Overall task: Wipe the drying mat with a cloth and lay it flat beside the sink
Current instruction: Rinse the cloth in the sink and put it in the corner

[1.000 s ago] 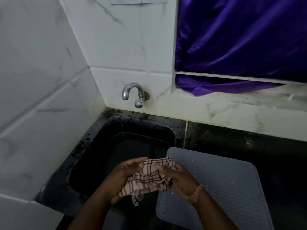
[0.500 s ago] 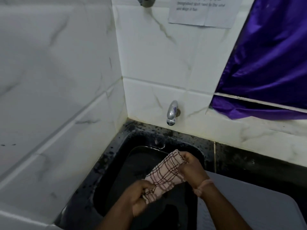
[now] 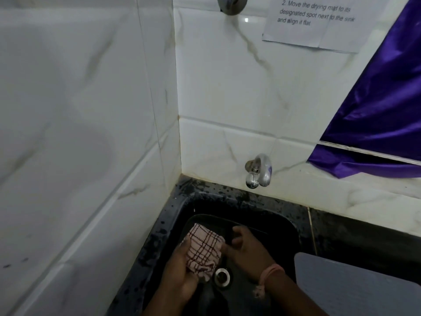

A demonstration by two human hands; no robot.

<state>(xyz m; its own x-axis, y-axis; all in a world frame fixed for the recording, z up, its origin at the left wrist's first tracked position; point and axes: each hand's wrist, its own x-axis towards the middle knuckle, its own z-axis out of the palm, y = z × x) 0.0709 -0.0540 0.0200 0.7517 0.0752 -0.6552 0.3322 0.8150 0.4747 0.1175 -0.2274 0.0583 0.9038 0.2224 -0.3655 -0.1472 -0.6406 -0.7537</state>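
Observation:
A checked pink-and-brown cloth (image 3: 204, 249) is bunched up over the black sink (image 3: 168, 226). My left hand (image 3: 180, 277) grips the cloth from below and from the left. Just to the cloth's right is my right hand (image 3: 247, 247), its fingers curled and its lower fingers meeting the cloth's edge; whether it grips the cloth is unclear. The grey dotted drying mat (image 3: 355, 290) lies flat on the dark counter right of the sink, only its left part in view.
A chrome tap (image 3: 258, 172) sticks out of the white tiled wall above the sink. The metal drain (image 3: 222, 275) sits under the hands. A paper note (image 3: 319, 21) hangs on the wall, with a purple curtain (image 3: 387, 99) to its right. White tiles close off the left.
The view has tilted up and to the left. The cloth went from stretched between both hands to bunched in my left hand, lower in the sink, and my right hand has loosened beside it.

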